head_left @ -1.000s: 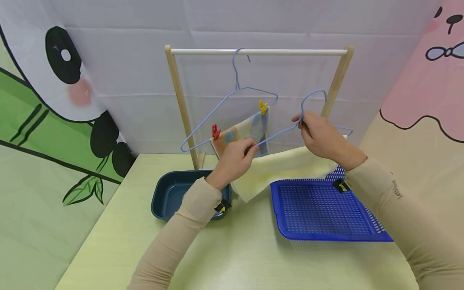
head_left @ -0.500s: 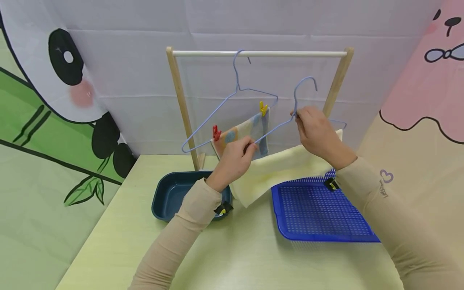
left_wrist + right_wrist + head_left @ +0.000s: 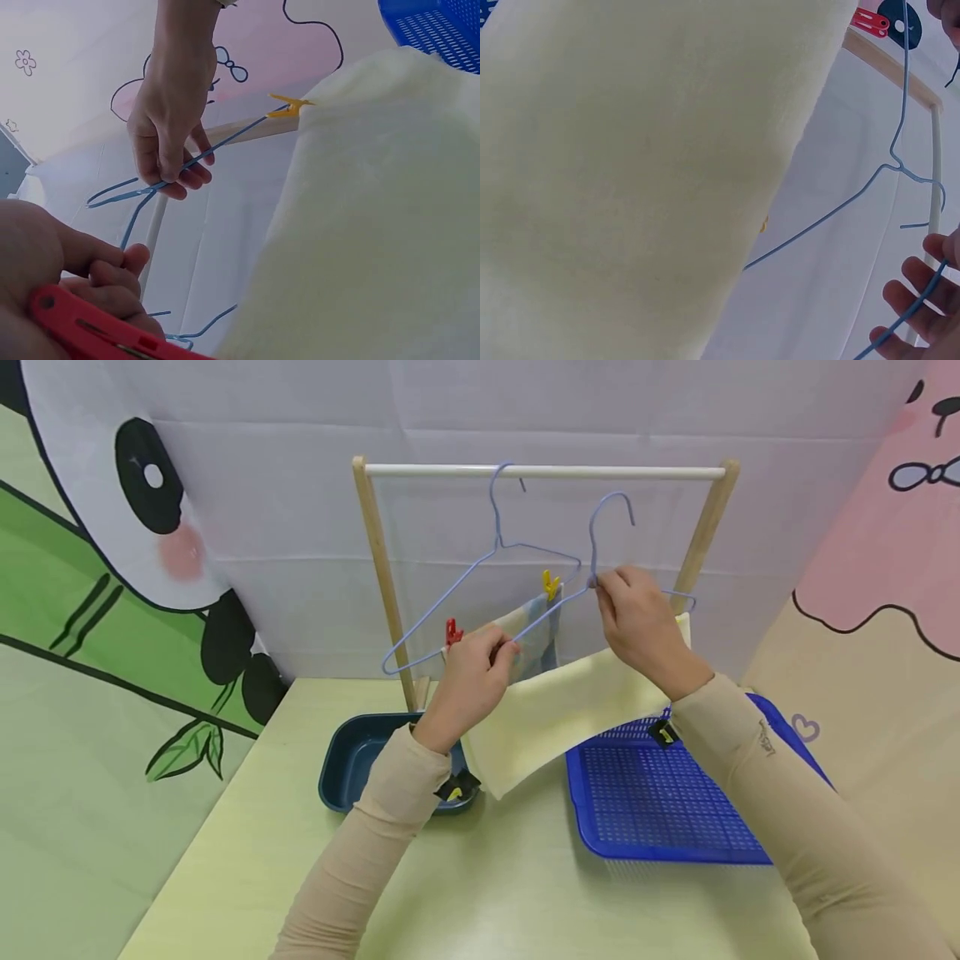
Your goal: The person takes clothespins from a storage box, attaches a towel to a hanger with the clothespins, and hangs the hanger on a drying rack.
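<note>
A light blue wire hanger (image 3: 553, 608) is held up between both hands in the head view, its hook standing free in front of and below the rack's rail. My left hand (image 3: 468, 681) grips its left arm; my right hand (image 3: 641, 622) pinches it just below the hook. From it hangs a pale yellow cloth (image 3: 566, 706), which fills much of both wrist views. A yellow clothespin (image 3: 291, 106) clips the cloth's far corner to the wire in the left wrist view. Against my left palm there shows a red clothespin (image 3: 97, 322).
A wooden rack with a white rail (image 3: 637, 471) bears a second blue hanger (image 3: 450, 589), with a patterned cloth (image 3: 536, 635) pinned to it. On the table (image 3: 420, 893) stand a dark teal basin (image 3: 352, 743) at left and a blue mesh basket (image 3: 652, 810) at right.
The held hanger's hook has moved left and up, nearer the rail. My right hand has moved left with it, my left hand slightly left; the yellow cloth hangs a little lower at its left corner.
</note>
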`<move>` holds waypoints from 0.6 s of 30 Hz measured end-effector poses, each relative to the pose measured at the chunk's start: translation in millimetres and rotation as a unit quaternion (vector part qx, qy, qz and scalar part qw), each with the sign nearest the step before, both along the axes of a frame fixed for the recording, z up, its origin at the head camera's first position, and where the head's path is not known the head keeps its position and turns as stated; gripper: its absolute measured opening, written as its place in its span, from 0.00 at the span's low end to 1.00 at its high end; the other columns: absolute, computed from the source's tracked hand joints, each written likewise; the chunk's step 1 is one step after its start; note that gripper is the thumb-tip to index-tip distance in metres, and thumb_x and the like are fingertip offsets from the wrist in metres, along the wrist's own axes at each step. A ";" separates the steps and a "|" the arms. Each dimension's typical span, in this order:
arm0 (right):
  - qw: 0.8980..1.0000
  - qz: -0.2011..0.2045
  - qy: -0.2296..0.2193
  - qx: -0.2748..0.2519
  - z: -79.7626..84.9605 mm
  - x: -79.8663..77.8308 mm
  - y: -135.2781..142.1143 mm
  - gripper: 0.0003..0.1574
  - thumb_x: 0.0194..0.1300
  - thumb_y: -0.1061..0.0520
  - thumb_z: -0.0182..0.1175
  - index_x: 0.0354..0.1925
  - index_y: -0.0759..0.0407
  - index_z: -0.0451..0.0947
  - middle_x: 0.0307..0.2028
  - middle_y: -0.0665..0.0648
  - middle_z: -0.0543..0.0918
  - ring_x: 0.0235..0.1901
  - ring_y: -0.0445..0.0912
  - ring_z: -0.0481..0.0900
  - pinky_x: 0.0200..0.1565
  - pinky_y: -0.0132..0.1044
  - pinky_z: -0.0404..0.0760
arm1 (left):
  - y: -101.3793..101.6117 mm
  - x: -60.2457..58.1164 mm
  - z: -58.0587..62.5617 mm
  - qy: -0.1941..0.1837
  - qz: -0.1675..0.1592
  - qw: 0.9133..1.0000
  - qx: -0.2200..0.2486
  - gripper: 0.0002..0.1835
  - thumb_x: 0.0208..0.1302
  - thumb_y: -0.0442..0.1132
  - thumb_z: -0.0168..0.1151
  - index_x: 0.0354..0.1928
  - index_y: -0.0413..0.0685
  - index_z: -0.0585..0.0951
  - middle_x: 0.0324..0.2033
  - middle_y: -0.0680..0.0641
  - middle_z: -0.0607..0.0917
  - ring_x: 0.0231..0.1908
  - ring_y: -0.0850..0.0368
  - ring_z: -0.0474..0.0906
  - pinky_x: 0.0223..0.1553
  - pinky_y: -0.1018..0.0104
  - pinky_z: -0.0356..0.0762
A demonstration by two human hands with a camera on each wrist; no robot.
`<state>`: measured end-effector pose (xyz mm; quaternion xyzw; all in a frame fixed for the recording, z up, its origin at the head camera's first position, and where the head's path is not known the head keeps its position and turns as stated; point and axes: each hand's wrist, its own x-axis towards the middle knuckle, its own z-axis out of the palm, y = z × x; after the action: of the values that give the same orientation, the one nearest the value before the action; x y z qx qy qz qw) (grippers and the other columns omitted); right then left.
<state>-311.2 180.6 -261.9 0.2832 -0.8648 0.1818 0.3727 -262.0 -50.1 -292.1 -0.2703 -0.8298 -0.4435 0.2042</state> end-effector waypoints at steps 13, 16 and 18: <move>1.000 0.009 -0.008 0.002 9.4 -4.2 -11.1 0.13 0.73 0.61 0.46 0.40 0.70 0.75 0.33 0.64 0.74 0.34 0.58 0.70 0.39 0.47 0.69 | -8.8 8.3 18.6 -0.013 0.026 1.000 -0.005 0.11 0.71 0.35 0.49 0.32 0.39 0.79 0.16 0.48 0.72 0.12 0.57 0.59 0.15 0.68 0.57; 1.000 0.010 -0.004 -0.002 11.4 -4.4 -13.9 0.12 0.72 0.62 0.47 0.39 0.70 0.75 0.34 0.65 0.75 0.35 0.59 0.71 0.40 0.48 0.70 | -11.0 9.8 21.0 -0.017 0.031 0.999 -0.007 0.11 0.71 0.35 0.49 0.33 0.40 0.79 0.17 0.48 0.72 0.13 0.56 0.61 0.17 0.68 0.58; 1.000 0.015 -0.001 -0.005 12.4 -5.0 -16.3 0.12 0.72 0.63 0.47 0.40 0.70 0.75 0.34 0.65 0.75 0.36 0.60 0.71 0.41 0.49 0.70 | -13.0 11.4 22.4 -0.018 0.034 0.999 -0.007 0.11 0.70 0.35 0.50 0.33 0.40 0.79 0.16 0.48 0.71 0.14 0.56 0.62 0.18 0.67 0.59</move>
<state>-316.2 164.3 -249.5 0.2941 -0.8601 0.1916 0.3702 -250.6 -63.1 -269.7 -0.2351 -0.8450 -0.4353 0.2028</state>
